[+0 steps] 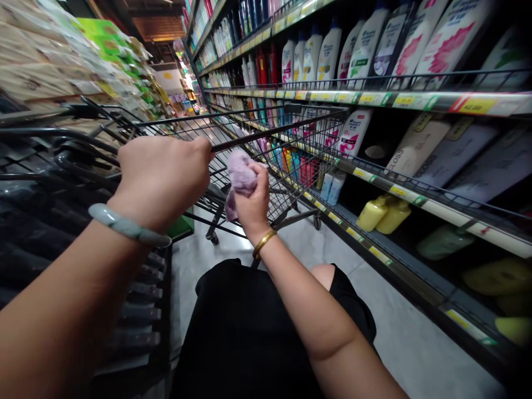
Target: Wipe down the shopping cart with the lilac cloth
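Note:
My left hand (164, 169), with a pale stone bangle at the wrist, is closed in a fist at the top rail of a black wire shopping cart (276, 132). The rail runs out from beside its knuckles; the fingers' undersides are hidden. Lower and to the right, my right hand (255, 202), wearing a gold bangle, grips a bunched light purple cloth (241, 173). The cloth is against or just in front of the cart's wire side; I cannot tell whether it touches the wires. The cart's basket shows mostly bare mesh.
Shelves of shampoo bottles (366, 47) line the right, with yellow pump bottles (372, 213) low down. Stacked packages (41, 61) and a dark rack (143, 299) stand on the left. The cart's wheels (317, 223) rest on pale floor tiles (415, 332). My knees in black clothing (245, 332) are close below.

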Available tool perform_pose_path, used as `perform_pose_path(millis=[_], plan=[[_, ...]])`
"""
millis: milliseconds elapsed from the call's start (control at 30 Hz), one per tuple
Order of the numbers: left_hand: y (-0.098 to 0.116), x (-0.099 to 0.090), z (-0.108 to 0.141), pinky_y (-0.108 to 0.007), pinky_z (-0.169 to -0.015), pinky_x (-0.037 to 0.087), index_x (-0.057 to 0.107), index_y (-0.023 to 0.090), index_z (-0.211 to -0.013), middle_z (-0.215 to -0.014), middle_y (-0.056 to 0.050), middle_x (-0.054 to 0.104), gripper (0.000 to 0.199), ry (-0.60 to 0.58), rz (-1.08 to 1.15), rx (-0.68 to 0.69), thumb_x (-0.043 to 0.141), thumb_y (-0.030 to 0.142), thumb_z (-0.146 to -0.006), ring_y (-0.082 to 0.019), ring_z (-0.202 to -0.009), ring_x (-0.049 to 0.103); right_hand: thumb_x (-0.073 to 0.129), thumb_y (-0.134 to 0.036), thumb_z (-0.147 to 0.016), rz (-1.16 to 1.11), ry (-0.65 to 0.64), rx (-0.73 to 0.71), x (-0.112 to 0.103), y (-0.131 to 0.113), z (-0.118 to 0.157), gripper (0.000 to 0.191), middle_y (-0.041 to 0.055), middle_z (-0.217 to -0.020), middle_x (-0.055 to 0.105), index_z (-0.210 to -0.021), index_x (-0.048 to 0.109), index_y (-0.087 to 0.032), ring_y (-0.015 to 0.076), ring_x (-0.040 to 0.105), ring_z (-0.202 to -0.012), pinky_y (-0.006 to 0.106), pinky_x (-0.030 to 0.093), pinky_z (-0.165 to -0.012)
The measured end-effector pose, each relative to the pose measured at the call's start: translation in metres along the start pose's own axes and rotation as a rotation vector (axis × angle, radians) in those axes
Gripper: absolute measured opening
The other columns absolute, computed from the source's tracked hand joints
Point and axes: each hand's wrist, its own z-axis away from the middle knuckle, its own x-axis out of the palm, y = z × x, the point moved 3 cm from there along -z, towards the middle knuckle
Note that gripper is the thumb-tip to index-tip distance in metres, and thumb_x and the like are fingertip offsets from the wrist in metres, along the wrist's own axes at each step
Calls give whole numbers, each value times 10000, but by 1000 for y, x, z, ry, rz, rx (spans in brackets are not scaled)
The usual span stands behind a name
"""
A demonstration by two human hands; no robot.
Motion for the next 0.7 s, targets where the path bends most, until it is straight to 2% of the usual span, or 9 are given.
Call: perform_pose_path(millis=[100, 200, 267, 367, 533, 700], plan=[[1, 3, -1, -366, -650, 369, 696, 160, -1104, -829, -195, 698, 658, 45, 11, -16, 108, 437, -1005, -333, -781, 663, 614, -106, -757, 133, 11, -61, -12, 17, 9, 453, 79, -1233, 607, -1175, 532, -259, 233, 570, -1241, 430, 442, -1153], [2, 4, -4, -352, -642, 351, 684, 165, -1126, -825, -188, 707, 625, 42, 34, 2, 126, 419, -1005, -310, -770, 643, 601, -125, -754, 180, 140, 43, -29, 47, 11, 404, 87, -1192, 625, -1136, 528, -234, 227, 598, -1166, 413, 464, -1109], [3, 3, -6, -354, -650, 363, 682, 151, -1137, -847, -205, 717, 625, 25, 57, 12, 118, 385, -1002, -310, -785, 643, 592, -132, -759, 175, 179, 139, -34, 58, 10, 422, 81, -1205, 629, -1161, 512, -234, 214, 607, -1151, 396, 474, -1089], [3, 0, -8, -378, -673, 414, 700, 131, -1116, -873, -234, 725, 619, -9, 82, 14, 133, 346, -989, -338, -815, 664, 587, -119, -755, 173, 143, 203, -30, 57, 7, 461, 64, -1225, 633, -1189, 498, -244, 196, 609, -1151, 374, 474, -1083], [1, -3, -9, -452, -682, 477, 722, 145, -1103, -828, -235, 724, 596, -22, 88, -1, 189, 376, -975, -378, -786, 697, 600, -73, -720, 207, 31, 177, -25, 51, 1, 517, 77, -1271, 619, -1203, 513, -236, 202, 582, -1188, 372, 455, -1103], [4, -6, -14, -437, -627, 488, 735, 158, -1056, -828, -236, 730, 565, -60, 96, 2, 201, 314, -954, -409, -795, 716, 591, -53, -717, 211, -24, 187, -28, 55, -6, 527, 81, -1263, 622, -1210, 526, -229, 205, 584, -1199, 372, 458, -1108]])
